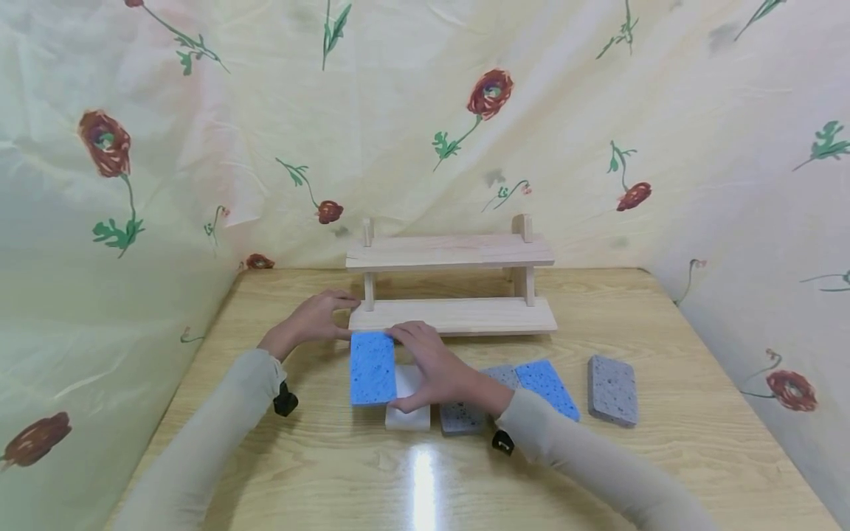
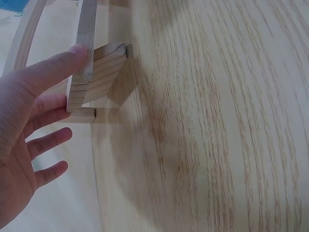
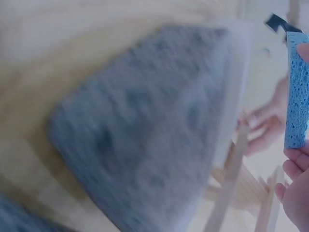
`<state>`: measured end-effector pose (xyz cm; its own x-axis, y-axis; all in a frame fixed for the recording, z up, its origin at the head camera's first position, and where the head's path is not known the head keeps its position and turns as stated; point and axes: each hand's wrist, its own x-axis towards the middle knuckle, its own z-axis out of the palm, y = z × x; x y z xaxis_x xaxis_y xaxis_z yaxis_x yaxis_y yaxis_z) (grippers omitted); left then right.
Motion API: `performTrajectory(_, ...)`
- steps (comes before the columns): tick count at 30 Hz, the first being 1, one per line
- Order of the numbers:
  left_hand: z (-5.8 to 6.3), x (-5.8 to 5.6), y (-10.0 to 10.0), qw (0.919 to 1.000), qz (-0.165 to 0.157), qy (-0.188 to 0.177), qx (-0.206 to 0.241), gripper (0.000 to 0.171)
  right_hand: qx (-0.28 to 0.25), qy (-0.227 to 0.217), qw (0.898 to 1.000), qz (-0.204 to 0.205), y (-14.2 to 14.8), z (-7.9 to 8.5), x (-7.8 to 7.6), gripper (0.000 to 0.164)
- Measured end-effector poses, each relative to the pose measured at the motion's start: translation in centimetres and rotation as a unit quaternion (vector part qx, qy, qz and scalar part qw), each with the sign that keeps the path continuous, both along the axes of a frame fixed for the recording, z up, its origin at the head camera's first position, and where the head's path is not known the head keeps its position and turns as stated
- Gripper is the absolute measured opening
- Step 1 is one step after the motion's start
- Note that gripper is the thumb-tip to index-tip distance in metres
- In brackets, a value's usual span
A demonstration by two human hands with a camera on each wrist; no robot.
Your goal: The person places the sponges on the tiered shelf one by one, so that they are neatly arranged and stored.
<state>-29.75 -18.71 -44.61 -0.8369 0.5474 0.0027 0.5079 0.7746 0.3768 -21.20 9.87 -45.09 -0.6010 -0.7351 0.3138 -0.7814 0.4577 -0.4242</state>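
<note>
Blue sponge (image 1: 372,370) pinched between thumb and fingers of right hand (image 1: 437,366); left hand (image 1: 313,318) pinches wooden shelf (image 1: 465,313).

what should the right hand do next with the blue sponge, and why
I'd probably move the blue sponge forward onto the left end of the lower shelf. The right hand holds it clear of the table, just in front of that end, and the left hand grips the shelf there, which should help steady it.
</note>
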Motion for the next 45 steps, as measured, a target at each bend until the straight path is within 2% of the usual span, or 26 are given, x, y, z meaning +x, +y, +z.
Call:
performTrajectory(9, 0.1, 0.2, 0.0, 1.0, 0.001, -0.006, 0.003, 0.075, -0.036, 0.017, 0.999, -0.027, 1.9, 2.1, -1.5, 0.112)
performTrajectory(16, 0.0, 0.3, -0.1, 0.9999, 0.012, -0.009, 0.007, 0.076, -0.066, 0.043, 0.996, -0.048, 3.3, 2.9, -2.5, 0.111)
performTrajectory(22, 0.0, 0.4, -0.1, 1.0, 0.006, 0.002, 0.004, 0.075, -0.081, 0.04, 0.994, -0.053, 4.4, 4.1, -3.6, 0.11)
performTrajectory(33, 0.0, 0.7, -0.3, 0.9999, 0.008, -0.003, 0.01, 0.074, -0.088, 0.028, 0.993, -0.075, 5.7, 6.7, -5.4, 0.109)
performTrajectory(45, -0.5, 0.9, -0.3, 0.9998, 0.006, -0.001, 0.021, 0.074, -0.106, 0.041, 0.99, -0.087, 6.4, 8.7, -7.7, 0.106)
